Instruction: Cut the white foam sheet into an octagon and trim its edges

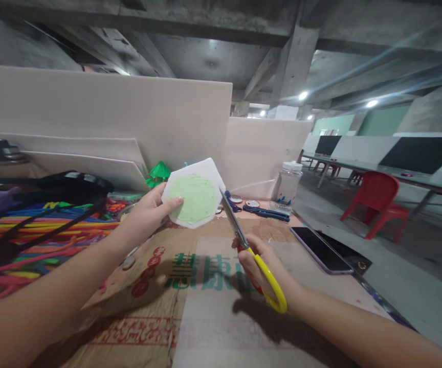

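Observation:
My left hand (155, 207) grips the left edge of a white many-sided board piece (214, 179), thumb on its face. A pale green round layer (196, 197) covers the middle of that piece. Scissors (261, 263) with a yellow handle are in my right hand (261, 255), fingers wrapped round the handles. Their blades point up and to the left, with the tips at the right edge of the white piece. Whether the blades have the edge between them I cannot tell. Both hands are raised over a printed cardboard sheet (148, 306).
Colourful strips (48, 240) pile up at left beside a black bag (71, 191). A green umbrella-like ornament (158, 173), a dark blue cutter (267, 211) and a clear jar (288, 186) stand or lie behind. A phone (321, 250) lies at right; a red chair (376, 202) stands beyond.

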Action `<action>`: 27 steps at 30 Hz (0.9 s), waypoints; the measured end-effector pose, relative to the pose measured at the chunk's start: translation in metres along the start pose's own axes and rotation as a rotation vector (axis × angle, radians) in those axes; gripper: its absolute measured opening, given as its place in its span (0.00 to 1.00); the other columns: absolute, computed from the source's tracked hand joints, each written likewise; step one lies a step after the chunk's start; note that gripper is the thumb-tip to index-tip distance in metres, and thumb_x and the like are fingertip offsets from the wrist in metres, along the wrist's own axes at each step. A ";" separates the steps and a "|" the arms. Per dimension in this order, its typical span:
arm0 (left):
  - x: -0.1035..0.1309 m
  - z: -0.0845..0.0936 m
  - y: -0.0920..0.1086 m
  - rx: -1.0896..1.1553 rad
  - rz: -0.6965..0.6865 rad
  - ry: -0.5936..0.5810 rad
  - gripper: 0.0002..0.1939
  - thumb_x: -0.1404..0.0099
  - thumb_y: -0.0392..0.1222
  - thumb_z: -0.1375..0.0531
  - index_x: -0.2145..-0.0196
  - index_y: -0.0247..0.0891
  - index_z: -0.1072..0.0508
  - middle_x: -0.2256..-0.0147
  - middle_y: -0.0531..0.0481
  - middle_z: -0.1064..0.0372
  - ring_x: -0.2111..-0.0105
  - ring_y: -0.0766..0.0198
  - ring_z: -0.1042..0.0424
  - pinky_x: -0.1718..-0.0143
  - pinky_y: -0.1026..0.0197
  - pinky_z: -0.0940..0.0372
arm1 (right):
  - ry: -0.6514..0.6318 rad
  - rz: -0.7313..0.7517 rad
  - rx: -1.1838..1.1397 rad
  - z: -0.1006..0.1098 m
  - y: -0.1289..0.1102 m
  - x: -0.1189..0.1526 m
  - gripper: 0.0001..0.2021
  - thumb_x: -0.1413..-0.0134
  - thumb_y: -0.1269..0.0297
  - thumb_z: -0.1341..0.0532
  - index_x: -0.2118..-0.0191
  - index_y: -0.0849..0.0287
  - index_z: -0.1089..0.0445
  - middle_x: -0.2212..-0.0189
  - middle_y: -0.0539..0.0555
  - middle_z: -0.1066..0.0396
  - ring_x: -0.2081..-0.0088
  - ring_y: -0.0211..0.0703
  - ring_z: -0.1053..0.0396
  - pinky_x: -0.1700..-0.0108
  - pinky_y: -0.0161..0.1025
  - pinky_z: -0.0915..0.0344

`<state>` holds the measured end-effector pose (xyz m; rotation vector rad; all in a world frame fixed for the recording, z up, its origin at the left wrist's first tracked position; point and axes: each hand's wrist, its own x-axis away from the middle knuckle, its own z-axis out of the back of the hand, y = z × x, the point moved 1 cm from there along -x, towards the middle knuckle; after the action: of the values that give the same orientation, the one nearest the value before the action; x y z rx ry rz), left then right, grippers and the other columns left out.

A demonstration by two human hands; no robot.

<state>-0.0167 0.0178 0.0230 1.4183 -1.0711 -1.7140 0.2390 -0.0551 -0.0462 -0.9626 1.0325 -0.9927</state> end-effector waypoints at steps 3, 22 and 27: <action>0.000 0.000 0.001 0.005 -0.001 0.005 0.27 0.39 0.51 0.34 0.46 0.37 0.31 0.50 0.41 0.24 0.59 0.51 0.23 0.62 0.57 0.26 | -0.001 0.016 0.017 0.000 0.002 -0.001 0.22 0.44 0.42 0.40 0.57 0.57 0.35 0.82 0.42 0.47 0.83 0.31 0.51 0.81 0.31 0.52; 0.001 -0.004 -0.009 -0.079 0.023 -0.112 0.22 0.38 0.53 0.36 0.50 0.40 0.30 0.68 0.49 0.28 0.75 0.61 0.29 0.81 0.64 0.32 | -0.002 0.030 -0.020 0.000 0.006 -0.001 0.24 0.44 0.39 0.41 0.56 0.57 0.36 0.82 0.41 0.49 0.84 0.29 0.53 0.82 0.30 0.54; 0.000 -0.002 -0.009 -0.087 0.024 -0.117 0.24 0.38 0.53 0.37 0.48 0.40 0.31 0.69 0.50 0.27 0.77 0.61 0.29 0.81 0.63 0.33 | -0.011 0.026 -0.002 0.000 0.008 -0.002 0.24 0.43 0.40 0.41 0.56 0.57 0.37 0.83 0.40 0.49 0.84 0.30 0.52 0.82 0.30 0.53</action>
<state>-0.0150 0.0215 0.0144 1.2590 -1.0579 -1.8227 0.2398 -0.0508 -0.0533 -0.9532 1.0353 -0.9640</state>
